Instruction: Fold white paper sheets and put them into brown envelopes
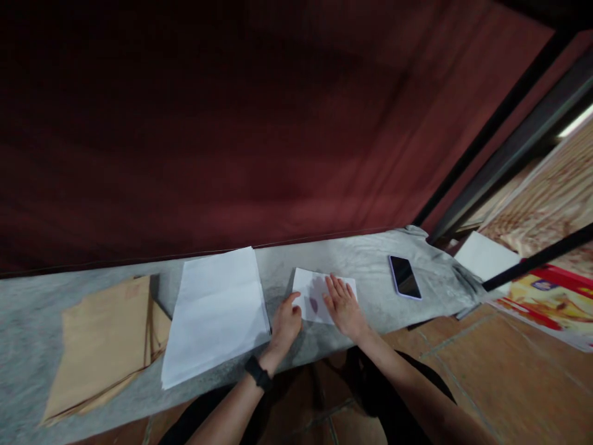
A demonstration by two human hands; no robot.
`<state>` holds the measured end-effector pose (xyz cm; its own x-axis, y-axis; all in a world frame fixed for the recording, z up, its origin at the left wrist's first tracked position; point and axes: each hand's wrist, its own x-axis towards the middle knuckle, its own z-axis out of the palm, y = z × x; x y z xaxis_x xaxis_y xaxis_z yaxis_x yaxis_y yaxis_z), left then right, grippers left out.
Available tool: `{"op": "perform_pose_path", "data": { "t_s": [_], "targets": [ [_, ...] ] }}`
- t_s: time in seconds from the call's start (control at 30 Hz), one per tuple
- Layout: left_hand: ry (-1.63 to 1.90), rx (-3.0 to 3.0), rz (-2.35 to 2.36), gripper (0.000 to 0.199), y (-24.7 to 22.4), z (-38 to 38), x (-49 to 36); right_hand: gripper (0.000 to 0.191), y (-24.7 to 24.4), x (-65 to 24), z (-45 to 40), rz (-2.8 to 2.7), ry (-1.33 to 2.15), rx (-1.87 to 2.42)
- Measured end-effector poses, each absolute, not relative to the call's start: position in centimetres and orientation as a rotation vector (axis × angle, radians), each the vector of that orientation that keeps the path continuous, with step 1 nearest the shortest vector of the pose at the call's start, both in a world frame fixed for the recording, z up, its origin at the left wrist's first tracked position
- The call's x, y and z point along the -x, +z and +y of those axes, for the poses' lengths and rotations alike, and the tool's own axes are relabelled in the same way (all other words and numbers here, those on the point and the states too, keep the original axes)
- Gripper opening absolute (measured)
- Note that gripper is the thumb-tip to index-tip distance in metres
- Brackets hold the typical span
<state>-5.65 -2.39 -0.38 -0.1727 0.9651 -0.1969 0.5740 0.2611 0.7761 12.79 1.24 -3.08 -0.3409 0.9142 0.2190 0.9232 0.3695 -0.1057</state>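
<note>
A small white piece of paper (319,316), apparently a folded sheet, lies flat on the grey cloth. My right hand (343,307) is spread flat across its right half, fingers pointing away from me. At the paper's lower left edge is my left hand (286,322), its fingers curled and its thumb against the edge; the fingertips are hidden. A dark band circles my left wrist. Just left of my hands sits a stack of larger white sheets (215,312), slightly uneven at the edges.
Brown paper envelopes or bags (104,340) are piled at the far left. A phone (405,277) rests on the grey cloth (370,250) to the right. Behind stands a dark red curtain (278,154). Black metal bars (491,130) and a red-and-yellow box (556,303) are at the right.
</note>
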Motion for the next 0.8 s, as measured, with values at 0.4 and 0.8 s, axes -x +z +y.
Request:
{"op": "perform_pose_path", "data": {
  "t_s": [0.4, 0.8],
  "targets": [
    [0.535, -1.513, 1.854, 0.049, -1.5, -2.4, 6.4, 0.048, -5.1, -13.4, 0.8, -2.413, -0.024, 1.467],
    [0.472, -2.548, 1.868, 0.050, -2.1, 0.6, 1.4, 0.050, -4.7, -12.9, 2.7, -2.387, 0.015, 1.502]
  ]
}}
